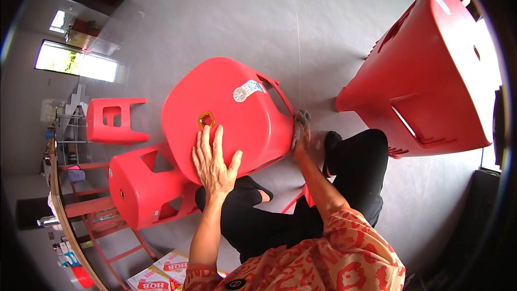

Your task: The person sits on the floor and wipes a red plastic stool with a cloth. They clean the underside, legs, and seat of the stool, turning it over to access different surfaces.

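Note:
A red plastic stool (pixel 237 134) stands right in front of me, with a sticker (pixel 249 91) on its seat and a gold-rimmed hole (pixel 206 120) in the middle. Flat on the seat, just below that hole, lies my left hand (pixel 214 160), fingers stretched out and holding nothing. My right hand (pixel 301 141) is at the stool's right side, low on a leg, closed around a grey cloth (pixel 300 126) that touches the leg. Part of the right hand's fingers is hidden by the cloth.
Tall nested red stools (pixel 425 75) stand at the right. Two more stools, one nearer (pixel 145 183) and one farther (pixel 116 121), are on the left. A wooden-edged table (pixel 70 226) runs along the left rim. Printed cartons (pixel 161 269) lie at the lower left on the grey floor (pixel 231 11).

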Tool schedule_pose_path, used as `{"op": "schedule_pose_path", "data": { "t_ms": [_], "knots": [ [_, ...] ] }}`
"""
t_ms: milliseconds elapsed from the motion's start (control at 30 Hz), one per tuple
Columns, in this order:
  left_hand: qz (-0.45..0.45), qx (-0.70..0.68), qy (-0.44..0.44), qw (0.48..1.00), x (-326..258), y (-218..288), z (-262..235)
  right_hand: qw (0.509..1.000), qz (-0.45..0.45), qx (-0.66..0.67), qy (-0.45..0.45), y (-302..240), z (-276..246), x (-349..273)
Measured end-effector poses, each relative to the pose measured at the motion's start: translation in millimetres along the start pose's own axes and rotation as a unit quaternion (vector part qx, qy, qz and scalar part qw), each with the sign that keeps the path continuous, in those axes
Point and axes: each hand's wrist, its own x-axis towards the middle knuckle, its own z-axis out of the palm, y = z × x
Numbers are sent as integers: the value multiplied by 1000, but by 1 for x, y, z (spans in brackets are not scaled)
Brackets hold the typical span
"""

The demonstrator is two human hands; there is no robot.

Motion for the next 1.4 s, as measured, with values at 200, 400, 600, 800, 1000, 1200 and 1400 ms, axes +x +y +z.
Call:
{"op": "schedule_pose_path", "data": {
  "t_ms": [200,400,600,800,1000,1200,1400],
  "knots": [
    [-9,23,2,1000,0,1,3,991,-47,-11,-125,-154,39,-47],
    [0,13,13,1000,-4,-2,2,963,-183,-63,-189,-201,49,-54],
    [-5,16,16,1000,-5,0,1,986,5,-44,-159,-162,44,-21],
    [-11,12,24,1000,-4,-2,1,990,-42,-42,-132,-166,44,-41],
    [-11,-8,33,999,-6,-5,4,939,-257,-165,-159,-169,34,-108],
    [-16,-178,110,978,-12,-11,8,723,-491,-456,-168,-228,52,-104],
    [-46,-428,203,879,-15,-20,8,762,-307,-410,-397,-261,98,-94]
  ]
}}
